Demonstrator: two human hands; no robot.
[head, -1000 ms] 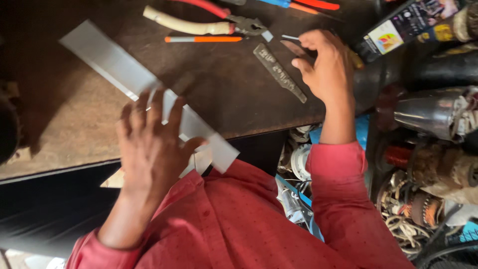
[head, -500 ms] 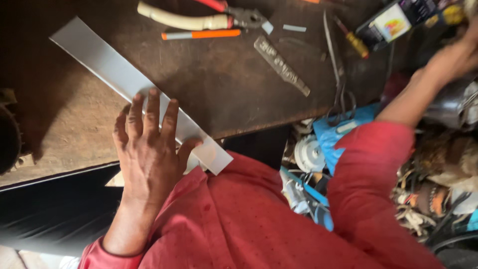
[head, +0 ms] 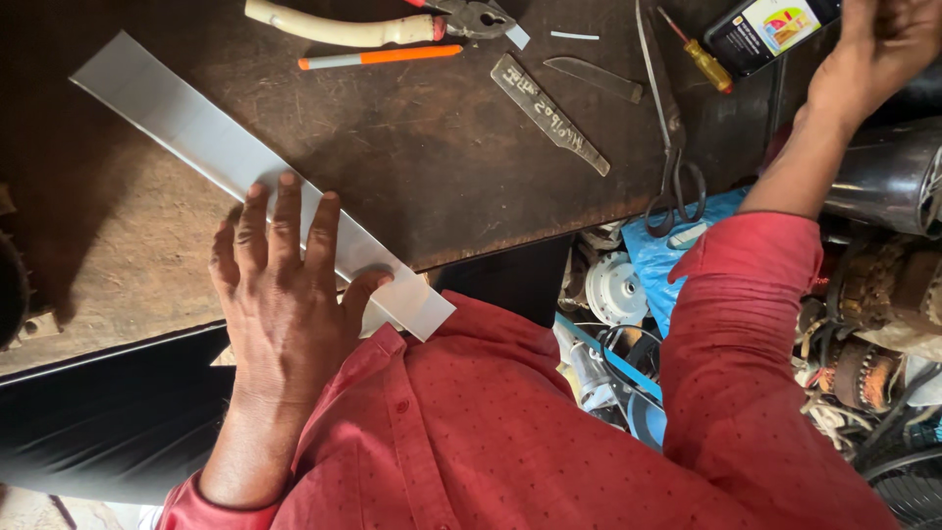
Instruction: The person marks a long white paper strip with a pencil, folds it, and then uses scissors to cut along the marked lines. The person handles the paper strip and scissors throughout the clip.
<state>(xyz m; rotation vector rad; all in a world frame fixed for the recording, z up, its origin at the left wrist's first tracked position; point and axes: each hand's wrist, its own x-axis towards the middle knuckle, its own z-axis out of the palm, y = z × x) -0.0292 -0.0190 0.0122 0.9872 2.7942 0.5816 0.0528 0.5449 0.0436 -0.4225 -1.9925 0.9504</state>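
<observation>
Right hand [head: 883, 49] at 1 o'clock: fingertips cut off by the top edge, grip not readable. Left hand [head: 285, 294] lies flat, covering the middle of the long pale grey flat strip [head: 177, 123]. Cream-handled pliers [head: 392, 25] at 12 o'clock: jaws clipped by the top edge. Dark bottle with colourful label [head: 770, 29]: top cut off.

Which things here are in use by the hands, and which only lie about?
In use:
left hand pressing flat on the white strip
right hand at a small dark bottle

Lying about:
pliers
orange pen
scissors
screwdriver
metal blade
</observation>
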